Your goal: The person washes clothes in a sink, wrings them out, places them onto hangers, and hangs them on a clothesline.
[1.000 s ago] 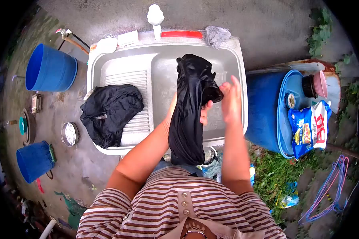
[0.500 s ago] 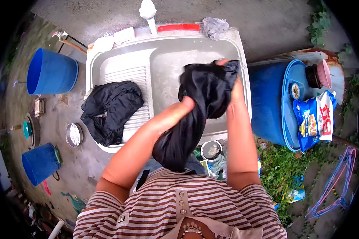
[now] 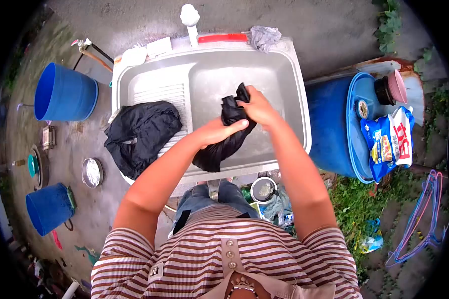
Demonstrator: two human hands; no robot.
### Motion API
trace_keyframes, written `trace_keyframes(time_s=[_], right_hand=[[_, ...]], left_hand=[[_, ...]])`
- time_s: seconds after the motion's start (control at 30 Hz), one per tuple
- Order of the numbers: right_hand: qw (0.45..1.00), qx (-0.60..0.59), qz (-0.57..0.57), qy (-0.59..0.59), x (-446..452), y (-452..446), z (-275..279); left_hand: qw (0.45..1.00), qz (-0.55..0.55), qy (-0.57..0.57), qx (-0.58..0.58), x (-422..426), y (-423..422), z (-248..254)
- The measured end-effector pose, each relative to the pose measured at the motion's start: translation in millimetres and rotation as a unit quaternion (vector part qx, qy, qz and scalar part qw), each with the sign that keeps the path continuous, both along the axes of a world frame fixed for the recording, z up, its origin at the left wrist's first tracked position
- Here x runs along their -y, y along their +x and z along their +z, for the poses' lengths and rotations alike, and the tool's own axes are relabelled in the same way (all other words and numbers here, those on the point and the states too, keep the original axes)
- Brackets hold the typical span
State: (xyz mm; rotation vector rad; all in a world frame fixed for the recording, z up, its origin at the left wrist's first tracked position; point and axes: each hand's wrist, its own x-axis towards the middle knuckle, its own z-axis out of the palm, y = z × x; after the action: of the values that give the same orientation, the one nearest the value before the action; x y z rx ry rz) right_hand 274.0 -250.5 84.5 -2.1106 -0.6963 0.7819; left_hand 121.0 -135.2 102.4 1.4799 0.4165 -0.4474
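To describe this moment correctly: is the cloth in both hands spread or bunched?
Bunched: the left hand and right hand grip the black cloth in folds.

The pale sink [image 3: 274,67] carries a crumpled black garment [image 3: 144,130] on its ridged washboard [image 3: 159,93], overhanging the edge. Along the back rim lie a white block [image 3: 159,47], a red strip [image 3: 223,38] and what looks like grey cloth [image 3: 265,38].
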Motion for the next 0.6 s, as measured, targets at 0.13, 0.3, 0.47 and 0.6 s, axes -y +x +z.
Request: trace_keyframes(time_s=[0.13,0.3,0.47,0.6], right_hand=[[0.790,-0.387,-0.073,0.469,31,-11,33],[0.660,-0.495,-0.033,0.564,12,-22,46],[0.834,-0.434,-0.173,0.294,22,-16,93],[0.994,-0.033,-0.022,0.101,8,-13,65]], left_hand=[[0.925,0.133,-0.355,-0.016,-4,-4,18],[0.809,0.037,-0.587,0.006,21,3,11],[0.964,0.030,-0.261,0.044,8,-18,49],[0.996,0.070,0.021,-0.050,19,-4,34]])
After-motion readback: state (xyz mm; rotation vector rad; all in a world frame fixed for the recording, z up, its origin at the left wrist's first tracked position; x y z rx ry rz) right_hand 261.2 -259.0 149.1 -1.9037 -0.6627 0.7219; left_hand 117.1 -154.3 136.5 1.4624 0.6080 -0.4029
